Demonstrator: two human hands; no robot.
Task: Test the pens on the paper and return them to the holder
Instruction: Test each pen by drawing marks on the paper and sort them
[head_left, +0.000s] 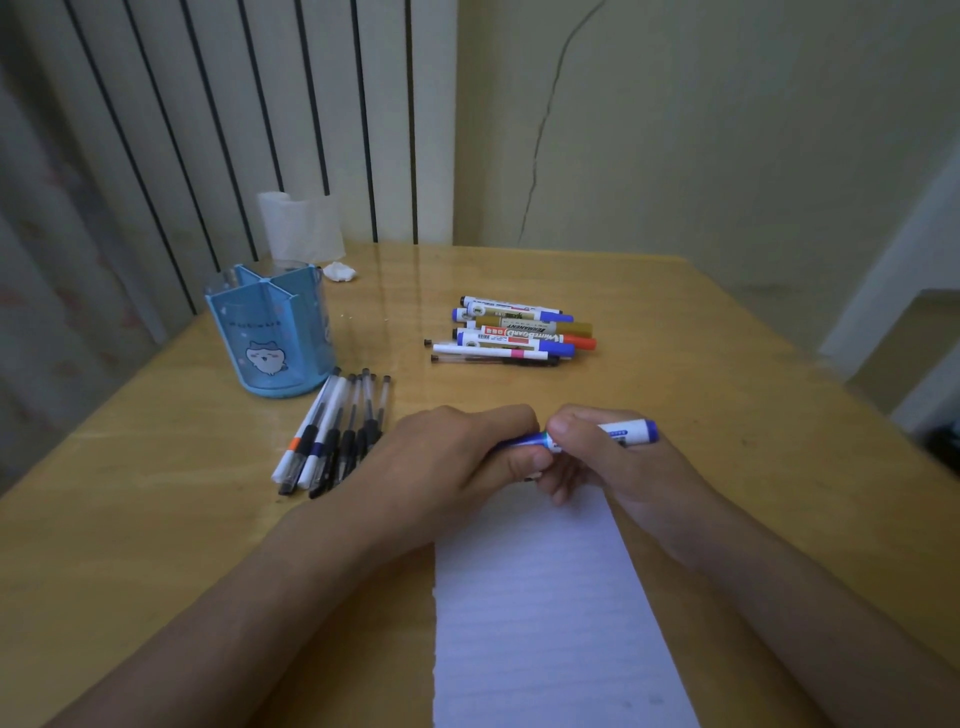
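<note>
A blue marker (597, 435) was held across frame centre, just above the top edge of the paper (550, 613). The step in hand was judged to be cap work, pulling off or pushing on; which one could not be told. To do it well, the barrel should be kept steady by one hand while the cap end is pulled or pushed straight along the marker's axis, not twisted sideways, and the tip kept over the paper so stray ink lands there.

The left hand (457, 452) was seen curled tightly round the marker's left end, fingers wrapped, that end hidden inside the fist. The right hand (597, 457) was seen gripping the white barrel, thumb on top, fingers curled underneath, the blue right end left sticking out. Both hands were closed on the same marker; neither was released.

The paper was laid at lower centre, and no marks could be made out on it. The blue holder (272, 332) was stood at centre left, compartments apparently without pens. A row of thin pens (332, 431) was laid just below and right of the holder on the wooden table (727, 364). A pile of markers (519, 332) was laid at upper centre, well apart from the holder. Most of the task was judged outstanding.
</note>
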